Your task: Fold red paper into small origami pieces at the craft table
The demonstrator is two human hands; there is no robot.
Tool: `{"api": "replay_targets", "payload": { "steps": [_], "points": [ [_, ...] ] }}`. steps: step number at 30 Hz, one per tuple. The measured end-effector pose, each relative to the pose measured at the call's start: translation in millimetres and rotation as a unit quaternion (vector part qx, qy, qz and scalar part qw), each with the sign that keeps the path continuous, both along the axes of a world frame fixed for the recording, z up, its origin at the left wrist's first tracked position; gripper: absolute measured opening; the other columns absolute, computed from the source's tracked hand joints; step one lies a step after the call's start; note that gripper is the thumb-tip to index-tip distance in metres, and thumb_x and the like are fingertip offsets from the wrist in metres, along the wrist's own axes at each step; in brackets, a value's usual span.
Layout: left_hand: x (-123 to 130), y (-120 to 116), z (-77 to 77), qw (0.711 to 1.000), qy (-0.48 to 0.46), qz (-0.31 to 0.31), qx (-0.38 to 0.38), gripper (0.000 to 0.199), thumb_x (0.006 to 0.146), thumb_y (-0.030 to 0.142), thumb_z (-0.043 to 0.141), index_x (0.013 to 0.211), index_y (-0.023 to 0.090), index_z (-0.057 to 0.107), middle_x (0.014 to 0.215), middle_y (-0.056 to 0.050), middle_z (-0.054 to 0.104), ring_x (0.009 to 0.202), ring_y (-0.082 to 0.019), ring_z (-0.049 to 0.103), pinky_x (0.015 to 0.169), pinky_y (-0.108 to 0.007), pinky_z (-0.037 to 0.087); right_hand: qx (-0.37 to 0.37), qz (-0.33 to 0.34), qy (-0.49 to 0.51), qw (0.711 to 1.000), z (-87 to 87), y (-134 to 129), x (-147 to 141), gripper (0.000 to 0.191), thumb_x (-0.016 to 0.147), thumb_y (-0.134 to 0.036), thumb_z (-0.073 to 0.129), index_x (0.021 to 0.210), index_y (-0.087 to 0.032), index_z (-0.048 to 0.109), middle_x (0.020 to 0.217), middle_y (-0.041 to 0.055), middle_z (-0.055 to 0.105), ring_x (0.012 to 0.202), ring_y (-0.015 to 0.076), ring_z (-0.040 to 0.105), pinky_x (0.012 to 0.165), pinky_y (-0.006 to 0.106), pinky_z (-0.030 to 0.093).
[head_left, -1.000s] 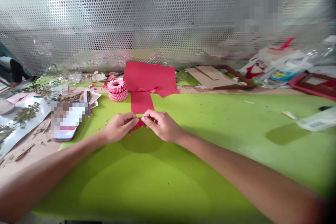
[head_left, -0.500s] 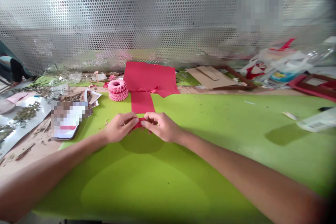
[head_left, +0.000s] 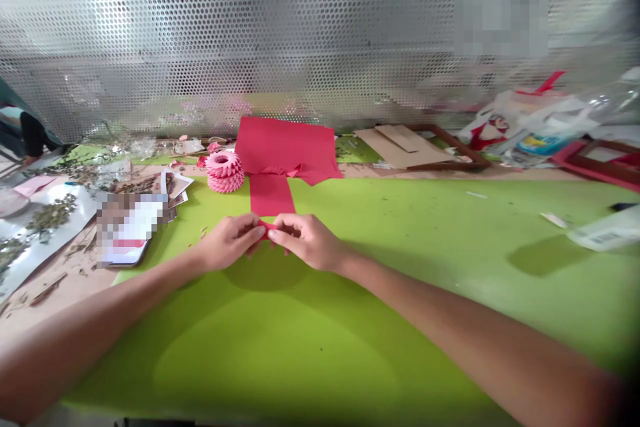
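Observation:
My left hand (head_left: 227, 241) and my right hand (head_left: 307, 241) meet at the middle of a green cutting mat (head_left: 400, 320). Their fingertips pinch the folded near end of a red paper strip (head_left: 271, 195), and the fingers hide most of the fold. The strip runs back from my hands and passes under or joins a larger red paper sheet (head_left: 285, 143); I cannot tell which. To the left of the strip sits a pink folded-paper coil (head_left: 225, 172), apart from my hands.
A perforated metal screen (head_left: 300, 33) stands behind the table. Left of the mat lie photos, a blurred object (head_left: 131, 230), and a white sheet with dried leaves (head_left: 47, 221). Cardboard (head_left: 403, 147), wooden frames (head_left: 597, 163), plastic bags, and a barcoded packet (head_left: 605, 230) lie on the right.
The red paper below my fingers has drawn in, with less of it hanging under my hands. My hands stay pinched together at about the same spot.

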State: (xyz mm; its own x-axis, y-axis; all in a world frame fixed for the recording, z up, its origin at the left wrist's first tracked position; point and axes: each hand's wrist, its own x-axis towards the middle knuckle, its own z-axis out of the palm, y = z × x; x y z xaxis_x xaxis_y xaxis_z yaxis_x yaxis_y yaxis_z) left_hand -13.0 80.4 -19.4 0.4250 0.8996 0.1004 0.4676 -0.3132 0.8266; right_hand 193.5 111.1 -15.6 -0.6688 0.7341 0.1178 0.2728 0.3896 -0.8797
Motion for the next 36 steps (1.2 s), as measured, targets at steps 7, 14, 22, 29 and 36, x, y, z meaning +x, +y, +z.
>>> {"api": "replay_targets", "payload": {
  "steps": [7, 14, 22, 29, 36],
  "points": [
    [-3, -5, 4.8, 0.996, 0.045, -0.057, 0.047, 0.030, 0.101, 0.035, 0.035, 0.087, 0.018, 0.055, 0.078, -0.002, 0.067, 0.065, -0.013, 0.058, 0.061, -0.024, 0.044, -0.109, 0.092, 0.016, 0.990, -2.9, 2, -1, 0.035, 0.093, -0.047, 0.053, 0.085, -0.014, 0.063, 0.078, 0.0070, 0.071, 0.063, 0.0150, 0.062, 0.059, 0.028, 0.050],
    [-10, -2, 2.2, 0.946, 0.100, -0.012, 0.308, 0.027, 0.090, 0.026, 0.060, 0.116, 0.018, 0.056, 0.098, -0.006, 0.071, 0.067, -0.012, 0.064, 0.065, -0.026, 0.051, -0.142, 0.049, 0.094, 0.984, -0.8, 5, 1, 0.036, 0.091, -0.049, 0.058, 0.076, -0.016, 0.062, 0.067, 0.0032, 0.067, 0.058, 0.0135, 0.060, 0.058, 0.027, 0.047],
    [-6, -1, -2.4, 0.920, 0.046, -0.003, 0.389, 0.010, 0.095, 0.022, 0.059, 0.097, 0.017, 0.067, 0.091, -0.004, 0.076, 0.079, -0.012, 0.072, 0.074, -0.020, 0.053, -0.162, 0.061, 0.085, 0.981, 3.6, 4, 1, 0.029, 0.093, -0.037, 0.052, 0.076, -0.016, 0.061, 0.068, 0.0015, 0.066, 0.056, 0.0104, 0.058, 0.051, 0.023, 0.038],
    [-5, -2, -1.3, 0.929, 0.086, 0.032, 0.359, 0.014, 0.095, 0.029, 0.058, 0.095, 0.019, 0.068, 0.087, -0.001, 0.076, 0.070, -0.011, 0.070, 0.068, -0.020, 0.051, -0.134, 0.031, 0.092, 0.986, 0.7, 5, 0, 0.028, 0.092, -0.040, 0.056, 0.076, -0.017, 0.060, 0.068, 0.0003, 0.064, 0.055, 0.0097, 0.057, 0.052, 0.023, 0.040],
    [1, -3, -4.8, 0.984, 0.003, 0.087, 0.153, 0.016, 0.092, 0.034, 0.060, 0.094, 0.018, 0.062, 0.080, -0.001, 0.071, 0.057, -0.011, 0.064, 0.056, -0.022, 0.048, -0.102, 0.025, 0.077, 0.991, 2.3, 2, -1, 0.025, 0.091, -0.038, 0.056, 0.081, -0.016, 0.063, 0.075, 0.0030, 0.066, 0.059, 0.0116, 0.058, 0.059, 0.026, 0.048]
  ]
}}
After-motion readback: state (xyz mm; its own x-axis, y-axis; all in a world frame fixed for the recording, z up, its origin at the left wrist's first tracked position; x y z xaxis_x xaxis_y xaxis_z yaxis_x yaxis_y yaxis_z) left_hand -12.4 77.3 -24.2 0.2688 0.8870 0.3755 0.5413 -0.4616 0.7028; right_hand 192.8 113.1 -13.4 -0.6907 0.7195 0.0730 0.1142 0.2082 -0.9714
